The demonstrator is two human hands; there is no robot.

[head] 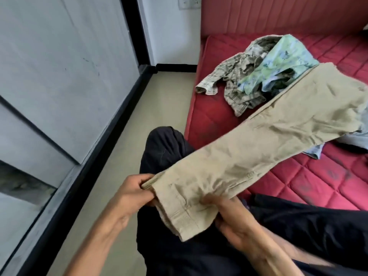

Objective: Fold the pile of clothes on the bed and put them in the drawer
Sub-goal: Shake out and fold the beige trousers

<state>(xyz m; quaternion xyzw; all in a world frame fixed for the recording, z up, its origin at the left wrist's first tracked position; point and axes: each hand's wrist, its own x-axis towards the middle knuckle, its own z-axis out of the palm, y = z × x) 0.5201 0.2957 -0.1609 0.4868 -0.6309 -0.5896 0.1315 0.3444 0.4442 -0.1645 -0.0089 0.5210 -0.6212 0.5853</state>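
Khaki trousers [264, 136] stretch from my lap up across the red mattress [209, 116]. My left hand [133, 192] pinches the stacked waistband edge at its left corner. My right hand [235, 218] grips the same end from underneath, its fingers partly hidden by the cloth. Behind the trousers lies a heap with a plaid shirt [233, 80] and a light green floral garment [278, 64]. A pale blue garment [342, 142] shows from under the trousers at the right.
I sit on the bed's edge with dark trousers [167, 148] on my legs. A grey cabinet front with black trim [65, 76] stands at the left across a strip of beige floor [155, 108]. A red padded headboard [278, 14] backs the mattress.
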